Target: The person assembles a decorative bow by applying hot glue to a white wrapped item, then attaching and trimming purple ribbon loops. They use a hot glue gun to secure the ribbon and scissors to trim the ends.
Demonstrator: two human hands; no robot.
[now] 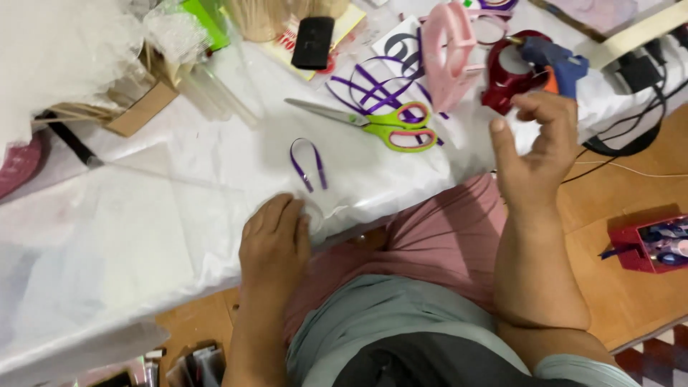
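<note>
- A person seated at a table [215,165] draped in white plastic sheet looks down on both bare hands, centre of the frame.
- The left hand [274,240] lies palm down at the table's near edge, lower centre, fingers resting on a small clear round piece [313,215] that is mostly hidden under them; its grip is flat rather than curled, and whether it pinches anything cannot be told.
- The right hand [536,147] is raised off the table at centre right, fingers loosely curled and thumb apart, its grip open and holding nothing visible.
- A bent loop of purple ribbon [308,163] lies on the sheet just above the left hand, apart from it.
- Green-and-pink-handled scissors [373,122] lie shut further up, blades pointing to the upper left, handles over a tangle of purple ribbon strips [369,84].
- At top right, just above the right hand, a blue glue gun [553,59] rests beside a dark red plastic ring-shaped piece [502,86]; a pink plastic frame [446,57] stands just left of them.
- A black oblong block [312,41] sits at top centre; a cardboard box [143,107] is at upper left.
- A red tray [631,247] of small items sits on the wooden floor at right.
</note>
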